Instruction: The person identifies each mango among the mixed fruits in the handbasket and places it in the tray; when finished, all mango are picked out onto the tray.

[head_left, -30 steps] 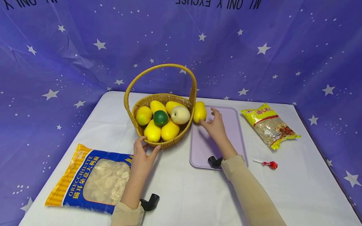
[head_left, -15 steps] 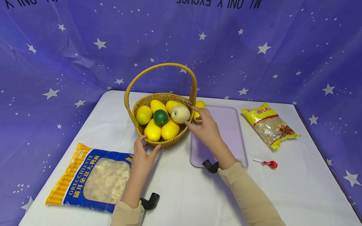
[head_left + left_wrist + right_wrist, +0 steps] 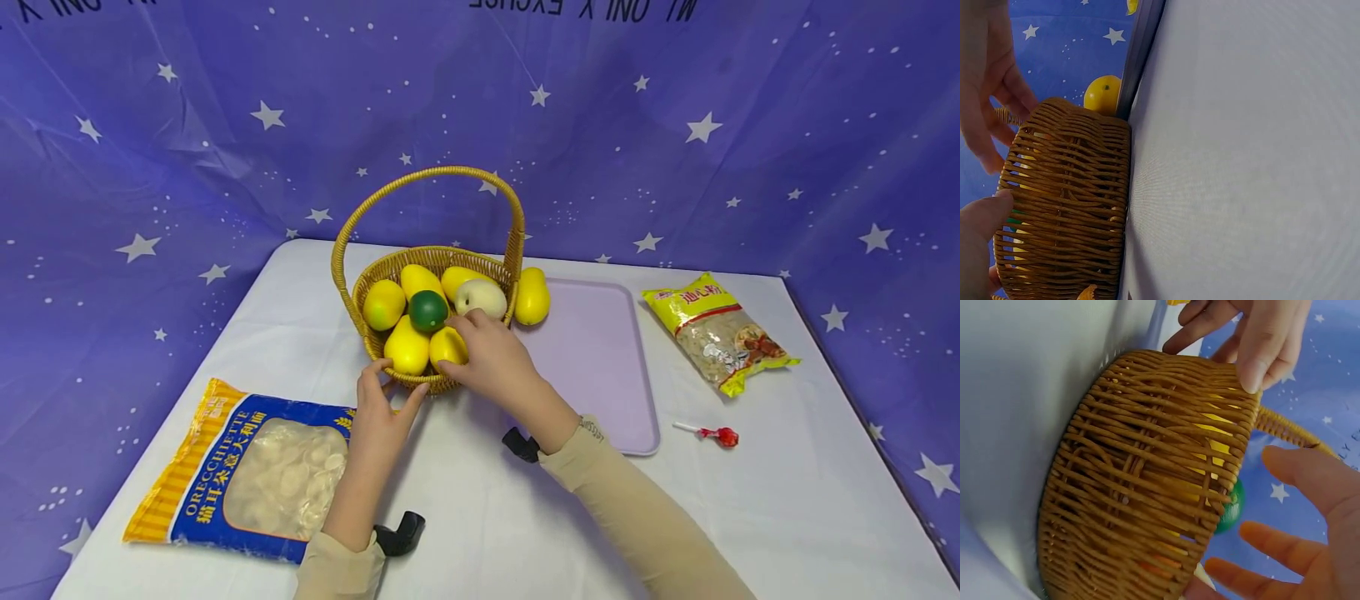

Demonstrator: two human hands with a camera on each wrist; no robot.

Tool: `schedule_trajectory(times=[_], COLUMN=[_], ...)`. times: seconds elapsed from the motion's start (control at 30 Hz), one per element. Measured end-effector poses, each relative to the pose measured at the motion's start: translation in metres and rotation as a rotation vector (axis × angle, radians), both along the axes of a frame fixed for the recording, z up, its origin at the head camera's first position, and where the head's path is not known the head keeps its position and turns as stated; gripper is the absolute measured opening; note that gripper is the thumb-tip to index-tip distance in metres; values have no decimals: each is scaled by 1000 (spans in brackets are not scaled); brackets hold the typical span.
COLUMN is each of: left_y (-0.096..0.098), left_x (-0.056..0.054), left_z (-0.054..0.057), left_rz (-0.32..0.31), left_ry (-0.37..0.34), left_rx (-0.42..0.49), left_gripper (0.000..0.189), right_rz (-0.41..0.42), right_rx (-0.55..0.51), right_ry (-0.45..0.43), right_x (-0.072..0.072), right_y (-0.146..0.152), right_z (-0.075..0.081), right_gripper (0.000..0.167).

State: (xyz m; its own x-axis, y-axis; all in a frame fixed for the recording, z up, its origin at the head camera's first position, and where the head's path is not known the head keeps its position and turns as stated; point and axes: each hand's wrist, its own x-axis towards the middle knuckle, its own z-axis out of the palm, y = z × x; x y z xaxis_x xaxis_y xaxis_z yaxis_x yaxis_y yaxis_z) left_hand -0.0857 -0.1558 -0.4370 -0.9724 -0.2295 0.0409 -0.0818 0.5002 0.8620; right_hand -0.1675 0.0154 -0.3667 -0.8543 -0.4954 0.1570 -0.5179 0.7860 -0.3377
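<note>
A wicker basket point(image 3: 441, 385) with a tall arched handle holds several yellow mango-like fruits point(image 3: 407, 347), a lemon point(image 3: 384, 305), a dark green round fruit point(image 3: 428, 310) and a pale pear-like fruit point(image 3: 480, 297). My left hand point(image 3: 377, 417) grips its front rim, with the thumb outside in the right wrist view. Over the basket's right front, my right hand point(image 3: 495, 362) hovers at a yellow fruit point(image 3: 447, 348), partly covering it. Fingers and thumb of the right hand point(image 3: 1310, 544) are spread apart in the right wrist view, with nothing between them.
A lilac tray point(image 3: 600, 367) lies right of the basket, a yellow fruit point(image 3: 532, 297) at its back left corner. Farther right are a yellow pasta bag point(image 3: 720, 333) and a red lollipop point(image 3: 725, 437). A blue orecchiette bag point(image 3: 247, 475) lies at front left.
My right hand has moved left from the yellow fruit by the tray, past the basket's right rim, to over the fruit inside. The left hand stays on the rim.
</note>
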Motion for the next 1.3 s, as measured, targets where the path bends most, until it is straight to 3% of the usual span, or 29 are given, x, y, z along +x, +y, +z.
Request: schedule_trajectory(times=[0.4, 0.8, 1.07, 1.3], left_y=[0, 0, 0, -1], left_x=[1, 0, 1, 0], left_z=[2, 2, 0, -3], left_rz=[-6, 4, 4, 5], left_ry=[-1, 1, -10, -13], left_rx=[-4, -27, -24, -34], left_gripper=[69, 67, 69, 72], right_rz=[-37, -78, -72, -81], right_rx=[223, 331, 352, 275], right_ry=[-72, -117, -138, -158], right_x=[-8, -13, -16, -19], right_y=[-24, -41, -44, -39], right_z=[6, 3, -1, -3], right_gripper=[56, 61, 55, 55])
